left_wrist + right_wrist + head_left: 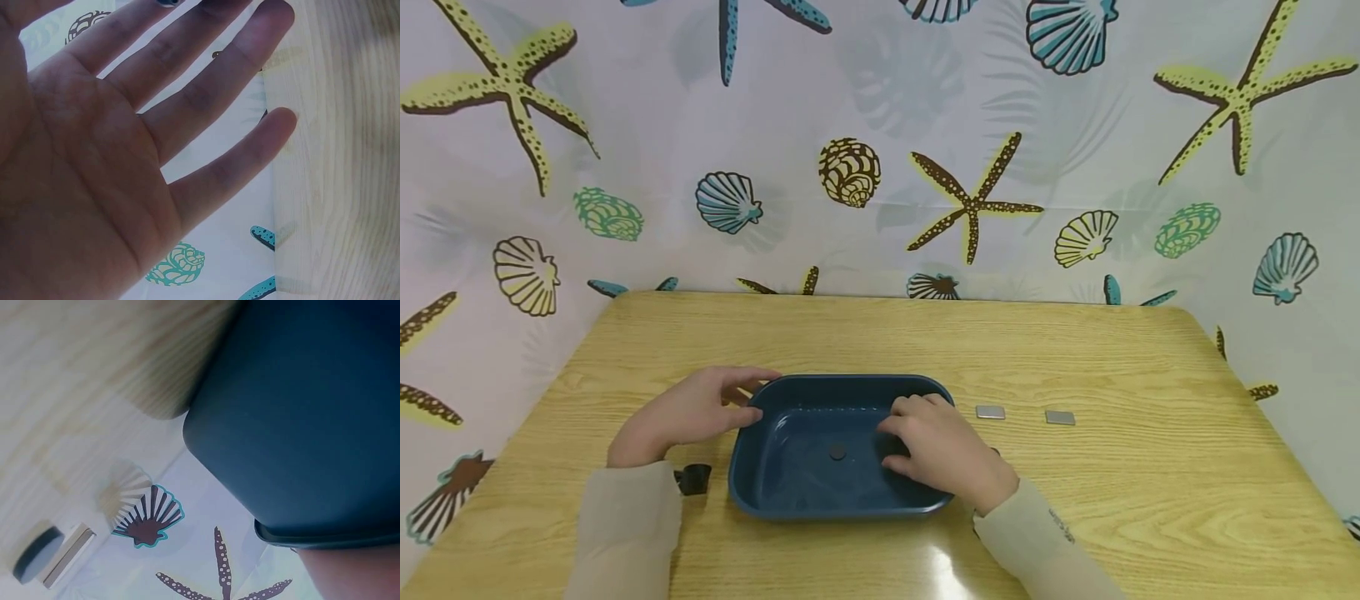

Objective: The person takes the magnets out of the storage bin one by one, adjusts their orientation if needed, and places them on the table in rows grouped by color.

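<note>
A dark blue rectangular basin (842, 510) with rounded corners sits on the table, a small dark round disc (837, 451) on its floor. At the basin's back left corner is my left hand (703, 408), its thumb by the left rim. In the left wrist view its fingers (212, 94) extend fairly straight and hold nothing visible. Over the basin's right rim reaches my right hand (936, 442), fingers bent loosely inside and thumb apart from them. Nothing shows in its grasp; some fingertips are hidden. The right wrist view shows the basin's outer wall (300, 425).
Right of the basin lie two small grey rectangular pieces, a nearer one (990, 412) and a farther one (1060, 417). Black wrist gear (694, 479) shows beside the left sleeve. A cloth (880, 225) printed with shells and starfish hangs behind the wooden table (1150, 500).
</note>
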`<state>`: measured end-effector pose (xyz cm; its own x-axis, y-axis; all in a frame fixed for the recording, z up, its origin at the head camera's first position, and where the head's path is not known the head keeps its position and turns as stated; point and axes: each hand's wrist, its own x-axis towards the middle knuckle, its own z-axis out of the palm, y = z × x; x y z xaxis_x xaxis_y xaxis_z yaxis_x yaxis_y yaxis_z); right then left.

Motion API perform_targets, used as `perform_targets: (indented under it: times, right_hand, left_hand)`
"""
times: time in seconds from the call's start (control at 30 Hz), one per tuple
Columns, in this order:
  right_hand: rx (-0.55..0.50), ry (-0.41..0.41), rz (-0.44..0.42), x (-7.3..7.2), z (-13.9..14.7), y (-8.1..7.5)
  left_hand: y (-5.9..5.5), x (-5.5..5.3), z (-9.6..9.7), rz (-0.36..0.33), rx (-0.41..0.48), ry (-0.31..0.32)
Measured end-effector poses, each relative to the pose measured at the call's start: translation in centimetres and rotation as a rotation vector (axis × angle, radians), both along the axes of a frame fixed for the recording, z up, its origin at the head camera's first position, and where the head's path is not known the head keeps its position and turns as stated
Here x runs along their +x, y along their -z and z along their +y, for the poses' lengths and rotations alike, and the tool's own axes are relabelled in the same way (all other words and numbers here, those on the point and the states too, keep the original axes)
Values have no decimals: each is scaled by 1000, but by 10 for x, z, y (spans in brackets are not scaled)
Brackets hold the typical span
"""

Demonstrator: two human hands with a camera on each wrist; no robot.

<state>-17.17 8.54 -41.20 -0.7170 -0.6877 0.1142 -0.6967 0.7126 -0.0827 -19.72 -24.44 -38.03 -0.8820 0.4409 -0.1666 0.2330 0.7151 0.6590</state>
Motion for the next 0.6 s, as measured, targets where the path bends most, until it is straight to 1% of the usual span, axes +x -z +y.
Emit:
perform_targets:
  times: [0.2, 0.33, 0.43, 0.6]
  right_hand:
    - [41, 16, 28, 2, 0, 1]
    - [49, 16, 41, 2, 0, 2]
    - [46, 17, 39, 2, 0, 3]
    - [28, 17, 4, 1, -1, 3]
  left_hand:
    - [1, -1, 1, 8, -9, 2]
    - [0, -1, 1, 7, -8, 5]
    - [-1, -1, 2, 7, -4, 6]
    - [-1, 0, 2, 5, 4, 8]
